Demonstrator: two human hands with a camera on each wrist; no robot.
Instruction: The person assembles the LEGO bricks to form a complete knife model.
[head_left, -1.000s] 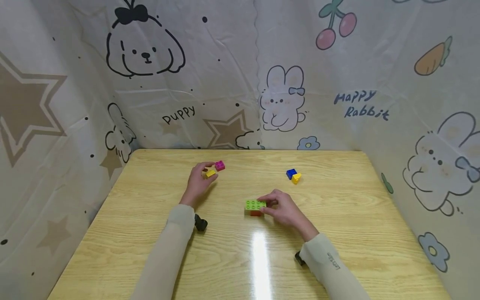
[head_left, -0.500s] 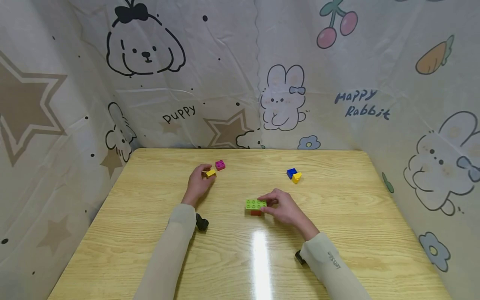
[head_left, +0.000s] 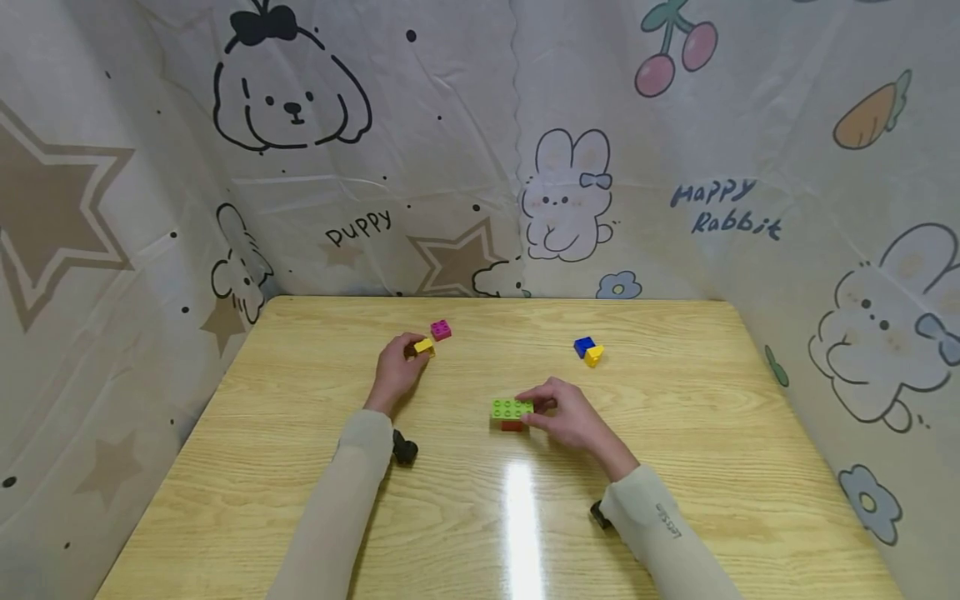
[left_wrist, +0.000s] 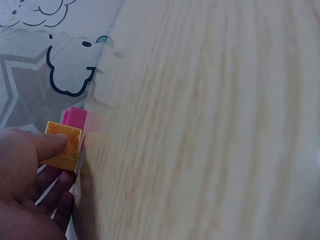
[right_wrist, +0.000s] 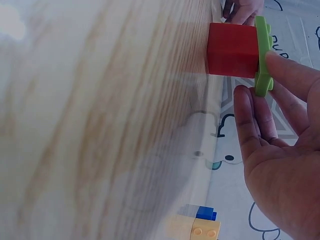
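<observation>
My left hand (head_left: 397, 369) pinches a small yellow brick (left_wrist: 64, 145) between thumb and fingers at the far left of the table. In the left wrist view the brick's hollow side faces the thumb. Just beyond it sits a magenta brick (head_left: 441, 330) with studs up. Near the middle, a lime-green studded plate (head_left: 507, 409) lies across a red block (right_wrist: 233, 50), overhanging it at the sides. My right hand (head_left: 567, 414) grips the plate's right end, thumb on the near side and fingers on the far side.
A blue brick (head_left: 584, 347) and a yellow angled brick (head_left: 594, 356) stand together at the back right of the wooden table (head_left: 675, 400). Printed fabric (head_left: 450, 167) rises behind the table and along both sides.
The left fingers have drawn in from a wide spread onto the yellow brick, which now sits slightly shifted and tilted. My right hand holds still on the green plate.
</observation>
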